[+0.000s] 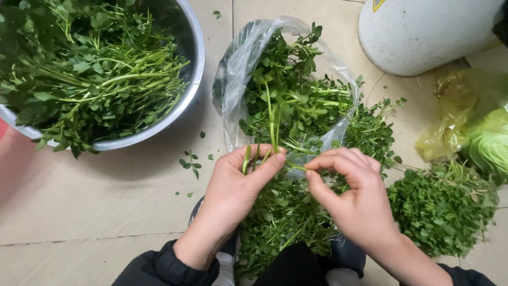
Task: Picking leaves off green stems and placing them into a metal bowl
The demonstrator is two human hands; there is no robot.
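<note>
left hand (238, 182): fingers (270, 163) clamped on a small bunch of green stems (259, 155), thumb pressed over them; stems stand up past the fingertips toward the plastic bag, leafy tops over its mouth.
right hand (352, 193): thumb and forefinger pinched together on a thin sprig (296, 167) running across from the stems; other fingers curled.
stems: between both hands, just below the bag mouth, above the loose greens on the lap.
plastic bag (235, 79): clear, open, on the tiled floor (106, 196); leafy greens (296, 95) inside, spilling out right.
steel bowl (193, 47): left of the bag, full of trimmed greens, stalks lying roughly parallel.
loose heap of greens (442, 206): right of the bag, on the floor.
yellow bag (455, 122): right of the bag, pale cabbage (489, 143) in it.
white tub (423, 32): upper right of the bag, contents not visible.
scraps (190, 161): few leaves on the floor, between bowl and bag.
</note>
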